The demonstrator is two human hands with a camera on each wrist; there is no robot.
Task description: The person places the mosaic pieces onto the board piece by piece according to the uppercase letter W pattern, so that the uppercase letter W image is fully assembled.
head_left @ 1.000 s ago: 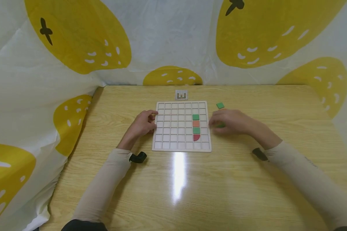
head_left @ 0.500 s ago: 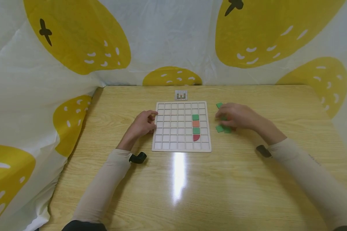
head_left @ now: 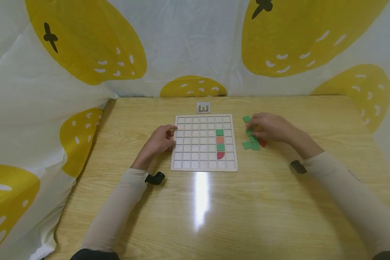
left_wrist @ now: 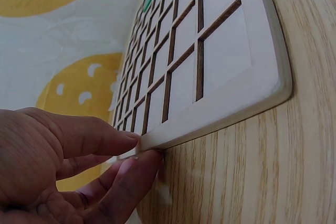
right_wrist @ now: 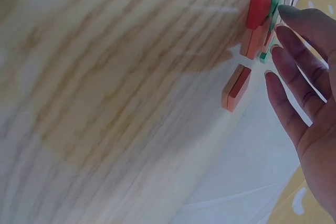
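Note:
A pale wooden grid board [head_left: 196, 132] lies on the table, holding two green square tiles, an orange square tile [head_left: 220, 139] and a red rounded tile [head_left: 220, 155] in one column. My left hand [head_left: 161, 139] holds the board's left rim between thumb and finger; the left wrist view shows these fingertips at the rim. To the right of the board, my right hand [head_left: 269, 126] is over a loose cluster of green tiles [head_left: 255, 146]. Its fingers are spread and gently bent in the right wrist view, close to the tiles. Whether a fingertip touches one, I cannot tell.
A small card [head_left: 203, 107] with a letter-like pattern on a grid lies behind the board. Beside the right hand are a red tile [right_wrist: 258, 4] and a separate orange-red block [right_wrist: 236, 88]. A patterned cloth [head_left: 195, 47] hangs behind the table [head_left: 247, 209].
My right hand has moved away from the board's right side, rightward and slightly back over the loose tiles, uncovering several green ones and a red one. The left hand stays in place.

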